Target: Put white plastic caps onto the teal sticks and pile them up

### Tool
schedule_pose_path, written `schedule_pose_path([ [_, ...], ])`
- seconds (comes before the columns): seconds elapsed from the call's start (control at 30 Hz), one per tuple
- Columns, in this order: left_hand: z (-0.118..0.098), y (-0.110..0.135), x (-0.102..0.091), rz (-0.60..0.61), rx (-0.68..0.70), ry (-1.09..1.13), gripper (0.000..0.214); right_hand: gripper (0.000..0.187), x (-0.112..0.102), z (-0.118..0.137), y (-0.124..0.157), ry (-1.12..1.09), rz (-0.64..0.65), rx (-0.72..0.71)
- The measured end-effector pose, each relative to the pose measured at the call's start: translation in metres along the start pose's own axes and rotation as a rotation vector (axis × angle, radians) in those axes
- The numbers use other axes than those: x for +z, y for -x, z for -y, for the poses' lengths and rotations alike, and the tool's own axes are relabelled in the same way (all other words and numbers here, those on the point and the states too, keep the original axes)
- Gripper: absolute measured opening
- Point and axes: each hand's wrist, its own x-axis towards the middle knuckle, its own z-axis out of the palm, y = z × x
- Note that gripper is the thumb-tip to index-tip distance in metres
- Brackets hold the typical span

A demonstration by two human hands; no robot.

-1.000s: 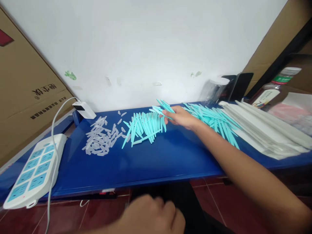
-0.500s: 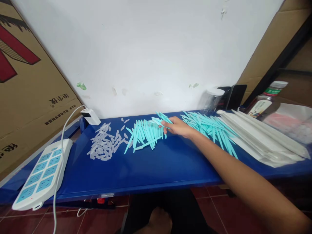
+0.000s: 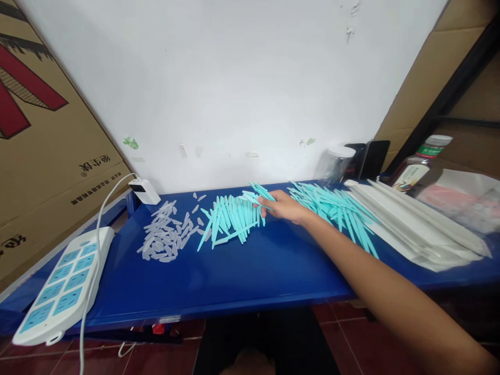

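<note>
My right hand (image 3: 284, 206) reaches across the blue table (image 3: 250, 271) and is closed on a few teal plastic sticks (image 3: 261, 191), held just above the right edge of a middle pile of teal sticks (image 3: 230, 217). A bigger loose heap of teal sticks (image 3: 336, 208) lies behind my forearm to the right. Left of the middle pile sits a scatter of small translucent caps (image 3: 166, 237). Only a sliver of my left hand (image 3: 250, 362) shows at the bottom edge, below the table; its fingers are hidden.
A white power strip (image 3: 62, 289) with its cable lies at the table's left end, a white charger (image 3: 144, 190) by the wall. Stacked white sleeves (image 3: 414, 224) fill the right side, with a clear jar (image 3: 336, 164), a dark phone (image 3: 373, 159) and a bottle (image 3: 417, 166). Cardboard boxes (image 3: 42, 135) flank the left.
My left hand has dropped down out of the lower view, from a plain fist to a sliver. My right hand with its sticks has stayed by the middle pile; the camera tilted up slightly.
</note>
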Motion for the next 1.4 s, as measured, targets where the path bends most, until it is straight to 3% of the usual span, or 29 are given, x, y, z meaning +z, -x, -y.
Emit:
schedule_pose_path([
  [0.13,-0.023,0.014,-0.039,0.153,0.167,0.107,0.012,0.059,0.0,0.0,0.0,0.023,0.021,-0.009],
  [0.23,-0.045,0.034,-0.098,0.199,0.34,0.301,0.015,0.059,0.002,0.001,0.001,0.027,0.061,-0.004],
  [0.27,-0.051,0.038,-0.123,0.136,0.396,0.44,0.02,0.06,0.003,0.002,0.001,0.026,0.081,-0.004],
  [0.33,-0.057,0.038,-0.179,-0.146,0.485,0.552,0.02,0.061,0.004,0.003,0.002,0.016,0.121,-0.008],
  [0.43,-0.044,0.012,-0.251,-0.713,0.546,0.457,0.024,0.06,0.004,0.006,0.005,-0.004,0.167,-0.019],
  [0.5,-0.025,-0.014,-0.279,-0.972,0.514,0.429,0.032,0.059,0.003,0.009,0.006,-0.001,0.185,-0.021],
  [0.53,-0.014,-0.027,-0.286,-1.027,0.488,0.45,0.034,0.059,0.002,0.009,0.006,0.002,0.189,-0.019],
  [0.63,0.012,-0.053,-0.285,-0.966,0.38,0.608,0.038,0.055,0.001,0.009,0.006,0.0,0.202,-0.014],
  [0.77,0.024,-0.059,-0.271,-0.828,0.35,0.724,0.038,0.054,0.002,0.006,0.005,0.011,0.216,-0.014],
  [0.93,0.02,-0.056,-0.268,-0.719,0.355,0.739,0.055,0.053,0.005,0.011,0.008,0.022,0.229,-0.013],
  [1.4,0.003,-0.058,-0.256,-0.65,0.331,0.796,0.032,0.06,0.009,0.013,0.011,0.088,0.381,-0.027],
])
